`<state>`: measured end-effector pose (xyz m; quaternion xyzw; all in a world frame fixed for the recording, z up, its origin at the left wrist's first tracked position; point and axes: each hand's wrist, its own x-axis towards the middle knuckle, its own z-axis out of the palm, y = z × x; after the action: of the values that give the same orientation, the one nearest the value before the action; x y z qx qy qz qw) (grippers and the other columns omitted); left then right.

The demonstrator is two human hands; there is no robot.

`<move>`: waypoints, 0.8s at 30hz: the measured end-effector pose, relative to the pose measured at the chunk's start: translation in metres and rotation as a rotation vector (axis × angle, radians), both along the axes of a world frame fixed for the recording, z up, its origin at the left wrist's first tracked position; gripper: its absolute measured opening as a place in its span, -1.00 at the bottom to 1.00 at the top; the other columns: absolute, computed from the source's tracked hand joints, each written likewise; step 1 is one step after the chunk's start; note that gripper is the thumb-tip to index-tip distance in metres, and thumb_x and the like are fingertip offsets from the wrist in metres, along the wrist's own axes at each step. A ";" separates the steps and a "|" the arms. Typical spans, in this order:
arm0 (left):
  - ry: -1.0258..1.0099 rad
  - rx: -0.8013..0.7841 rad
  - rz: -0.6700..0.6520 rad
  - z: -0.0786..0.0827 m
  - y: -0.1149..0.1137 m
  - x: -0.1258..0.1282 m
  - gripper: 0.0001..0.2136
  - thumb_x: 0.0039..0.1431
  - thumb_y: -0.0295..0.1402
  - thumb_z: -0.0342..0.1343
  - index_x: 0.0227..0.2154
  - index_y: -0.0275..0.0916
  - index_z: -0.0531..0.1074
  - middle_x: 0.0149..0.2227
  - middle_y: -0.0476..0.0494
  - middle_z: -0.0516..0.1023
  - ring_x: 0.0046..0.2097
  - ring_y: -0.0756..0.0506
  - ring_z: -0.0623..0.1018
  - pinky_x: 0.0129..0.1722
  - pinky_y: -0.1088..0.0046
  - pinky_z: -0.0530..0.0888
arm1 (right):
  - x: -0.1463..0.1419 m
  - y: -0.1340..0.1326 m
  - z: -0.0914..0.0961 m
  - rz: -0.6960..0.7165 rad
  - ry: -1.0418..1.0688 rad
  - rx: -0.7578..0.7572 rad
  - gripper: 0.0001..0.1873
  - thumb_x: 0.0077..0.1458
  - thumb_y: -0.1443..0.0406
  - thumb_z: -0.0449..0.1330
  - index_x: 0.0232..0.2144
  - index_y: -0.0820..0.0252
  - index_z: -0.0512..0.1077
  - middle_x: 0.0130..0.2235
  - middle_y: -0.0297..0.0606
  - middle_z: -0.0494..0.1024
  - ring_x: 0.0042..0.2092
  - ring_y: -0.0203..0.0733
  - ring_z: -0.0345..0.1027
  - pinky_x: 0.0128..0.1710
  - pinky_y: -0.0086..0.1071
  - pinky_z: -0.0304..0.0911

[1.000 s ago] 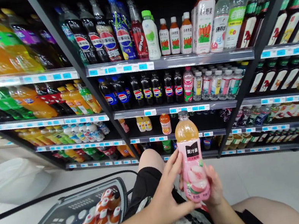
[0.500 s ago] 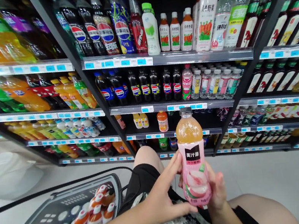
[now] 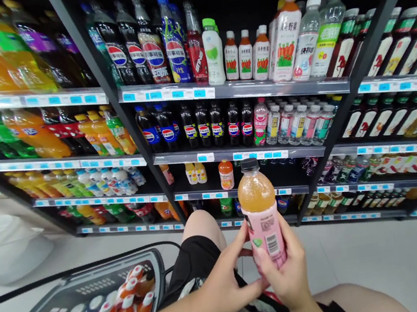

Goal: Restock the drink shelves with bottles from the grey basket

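Observation:
A juice bottle [image 3: 256, 195] with a black cap, orange juice and a pink label stands upright before me, its barcode side facing me. Wrapped around its right side and lower front is my right hand [image 3: 288, 273], thumb across the label. My left hand [image 3: 230, 278] grips the bottle's left side, fingertips near the label's upper edge and thumb by the base. The bottle's bottom is partly hidden by my fingers. To my left, a grey shopping basket [image 3: 158, 272] holds several bottles with orange-and-white tops and several with pale caps.
Ahead, black shelves [image 3: 145, 162] carry rows of drinks with blue price tags. An orange juice bottle [image 3: 226, 175] stands on a low shelf behind the held one. A white rounded tub [image 3: 6, 245] sits on the floor at left. A black basket handle [image 3: 90, 263] crosses beside my knee.
The bottle has turned, from the peach-picture front to the barcode side, and shifted slightly left. My right hand has come round its front, thumb now on the label. The view has tilted up slightly.

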<state>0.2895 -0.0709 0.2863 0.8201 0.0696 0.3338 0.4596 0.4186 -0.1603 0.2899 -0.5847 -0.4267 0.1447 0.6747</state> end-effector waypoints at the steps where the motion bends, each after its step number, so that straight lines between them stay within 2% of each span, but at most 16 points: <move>1: -0.005 -0.001 0.010 -0.002 0.000 0.001 -0.05 0.14 -0.36 0.23 0.43 -0.12 -0.30 0.30 -0.40 0.26 0.18 -0.26 0.48 0.10 0.23 0.53 | -0.002 0.002 -0.002 -0.049 -0.040 0.007 -0.28 0.10 0.19 0.30 0.27 0.15 0.22 0.16 -0.02 0.39 0.14 0.14 0.33 0.18 0.02 0.24; 2: -0.011 0.007 0.022 -0.003 0.001 0.001 -0.05 0.13 -0.37 0.23 0.43 -0.11 -0.28 0.31 -0.39 0.26 0.19 -0.27 0.47 0.11 0.23 0.53 | -0.003 0.004 -0.006 -0.082 -0.058 0.022 -0.28 0.10 0.18 0.30 0.27 0.15 0.23 0.15 -0.01 0.39 0.13 0.14 0.34 0.17 0.03 0.25; 4: -0.022 0.046 0.042 -0.005 0.004 -0.002 -0.04 0.11 -0.34 0.27 0.43 -0.09 -0.23 0.32 -0.38 0.24 0.23 -0.29 0.43 0.14 0.20 0.50 | -0.004 0.008 -0.014 -0.040 0.005 0.070 -0.31 0.08 0.16 0.30 0.23 0.13 0.27 0.11 -0.02 0.43 0.09 0.14 0.38 0.14 0.04 0.27; 6: -0.044 0.116 0.044 -0.005 0.008 -0.006 -0.03 0.07 -0.24 0.33 0.42 -0.05 -0.16 0.34 -0.37 0.21 0.28 -0.33 0.36 0.22 0.14 0.41 | -0.004 0.010 -0.023 0.108 0.179 0.149 -0.39 0.07 0.08 0.30 0.15 0.09 0.34 0.06 -0.04 0.48 0.05 0.14 0.41 0.11 0.06 0.29; 9: -0.106 0.232 0.009 -0.004 0.012 -0.012 -0.02 -0.01 -0.09 0.37 0.40 0.03 -0.07 0.36 -0.33 0.16 0.33 -0.36 0.26 0.30 0.08 0.27 | -0.002 0.008 -0.037 0.352 0.550 0.265 -0.45 0.06 -0.05 0.23 0.04 0.04 0.37 -0.06 -0.05 0.55 -0.02 0.14 0.47 0.02 0.12 0.34; 12: -0.152 0.288 -0.048 -0.001 0.016 -0.012 -0.05 -0.01 -0.10 0.37 0.39 0.09 -0.04 0.36 -0.32 0.14 0.33 -0.35 0.28 0.27 0.11 0.32 | 0.000 0.005 -0.043 0.498 0.739 0.296 -0.37 -0.06 -0.11 0.23 -0.03 0.11 0.35 -0.28 -0.06 0.57 -0.23 0.16 0.52 -0.21 0.10 0.44; 15: -0.173 0.316 -0.111 0.004 0.017 -0.010 -0.08 0.00 -0.18 0.38 0.37 0.20 -0.02 0.33 -0.28 0.15 0.25 -0.30 0.38 0.16 0.22 0.45 | 0.001 0.004 -0.042 0.658 0.767 0.215 -0.31 -0.23 -0.23 0.19 -0.21 0.13 0.38 -0.44 -0.11 0.51 -0.45 0.10 0.47 -0.47 -0.04 0.41; 18: -0.200 0.409 -0.141 0.009 0.018 -0.011 -0.06 -0.04 -0.16 0.40 0.35 0.25 -0.01 0.27 -0.24 0.16 0.22 -0.26 0.41 0.12 0.31 0.49 | 0.002 0.007 -0.042 0.826 0.803 0.029 -0.16 -0.47 -0.40 0.11 -0.34 0.12 0.39 -0.55 -0.19 0.43 -0.61 -0.08 0.33 -0.67 -0.26 0.25; 21: -0.176 0.509 -0.162 0.013 0.019 -0.014 -0.07 -0.02 -0.12 0.38 0.36 0.21 -0.02 0.22 -0.25 0.15 0.25 -0.27 0.35 0.17 0.30 0.46 | 0.004 0.013 -0.047 0.996 0.810 -0.077 0.02 -0.63 -0.47 0.04 -0.25 0.08 0.43 -0.63 -0.35 0.32 -0.68 -0.24 0.19 -0.72 -0.38 0.14; 24: -0.122 0.541 -0.185 0.012 0.020 -0.016 -0.11 0.06 -0.14 0.33 0.38 0.19 -0.05 0.24 -0.23 0.11 0.29 -0.26 0.29 0.23 0.31 0.40 | 0.003 0.021 -0.047 1.090 0.812 -0.037 0.07 -0.67 -0.46 0.07 -0.16 0.02 0.43 -0.61 -0.39 0.35 -0.65 -0.24 0.23 -0.70 -0.39 0.17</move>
<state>0.2738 -0.0509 0.2987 0.8941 -0.1245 0.3456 0.2562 0.4216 -0.1398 0.2426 -0.1968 -0.3706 0.6793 0.6020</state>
